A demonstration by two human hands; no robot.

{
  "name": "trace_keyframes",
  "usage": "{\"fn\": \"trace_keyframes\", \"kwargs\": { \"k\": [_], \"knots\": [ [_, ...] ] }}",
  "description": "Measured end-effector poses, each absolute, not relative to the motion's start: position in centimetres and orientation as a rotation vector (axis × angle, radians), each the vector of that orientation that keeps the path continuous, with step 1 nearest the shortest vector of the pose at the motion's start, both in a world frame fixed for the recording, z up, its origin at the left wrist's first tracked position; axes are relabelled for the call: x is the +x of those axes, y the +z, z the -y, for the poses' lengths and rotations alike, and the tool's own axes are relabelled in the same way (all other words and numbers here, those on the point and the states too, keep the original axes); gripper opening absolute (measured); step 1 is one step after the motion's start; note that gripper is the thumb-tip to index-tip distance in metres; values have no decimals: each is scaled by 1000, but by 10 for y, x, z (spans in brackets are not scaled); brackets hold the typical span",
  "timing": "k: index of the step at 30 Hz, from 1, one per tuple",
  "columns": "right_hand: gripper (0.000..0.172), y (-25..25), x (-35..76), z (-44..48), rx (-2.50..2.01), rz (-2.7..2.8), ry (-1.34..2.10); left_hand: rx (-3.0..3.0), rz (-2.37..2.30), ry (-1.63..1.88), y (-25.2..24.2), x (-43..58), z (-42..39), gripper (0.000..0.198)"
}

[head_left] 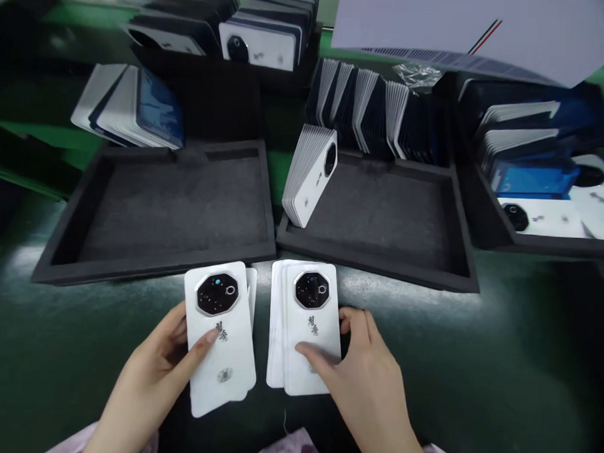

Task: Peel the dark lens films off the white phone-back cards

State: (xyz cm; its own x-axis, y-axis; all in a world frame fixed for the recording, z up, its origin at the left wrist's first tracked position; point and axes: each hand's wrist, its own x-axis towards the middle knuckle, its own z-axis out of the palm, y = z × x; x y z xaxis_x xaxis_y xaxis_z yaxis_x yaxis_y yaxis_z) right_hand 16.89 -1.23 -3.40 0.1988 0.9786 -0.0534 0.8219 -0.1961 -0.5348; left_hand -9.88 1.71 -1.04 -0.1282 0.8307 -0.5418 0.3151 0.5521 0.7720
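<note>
My left hand grips a white phone back panel by its left edge, thumb across the front. The panel bears a black octagonal camera print and dark lettering, and at least one more panel shows behind its right side. My right hand holds a similar phone back panel by its right edge, thumb on its face. That one overlaps other white panels fanned out to its left. A narrow gap separates the two groups. The fingertips under both panels are hidden.
Two shallow black trays, left and right, lie just beyond my hands. Leaning panels stand in the right tray's left end. Behind are rows of panels, a left stack, a right-hand box and a white sheet.
</note>
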Motion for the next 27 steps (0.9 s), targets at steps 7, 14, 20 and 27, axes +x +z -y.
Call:
{"fn": "trace_keyframes", "kwargs": {
  "k": [7,14,20,27],
  "knots": [
    [45,-28,181,7,-2047,1565,720,1418,-1938,526,-21,-97,-6,68],
    [46,-10,185,17,-1774,1432,1052,1292,-1649,584,14,-64,1,44],
    [31,-3,180,22,-1616,1464,1017,1002,-1152,466,18,-15,-10,42],
    [27,0,188,22,-1644,1513,405,1189,-1251,458,13,7,-3,40]
  ]
}}
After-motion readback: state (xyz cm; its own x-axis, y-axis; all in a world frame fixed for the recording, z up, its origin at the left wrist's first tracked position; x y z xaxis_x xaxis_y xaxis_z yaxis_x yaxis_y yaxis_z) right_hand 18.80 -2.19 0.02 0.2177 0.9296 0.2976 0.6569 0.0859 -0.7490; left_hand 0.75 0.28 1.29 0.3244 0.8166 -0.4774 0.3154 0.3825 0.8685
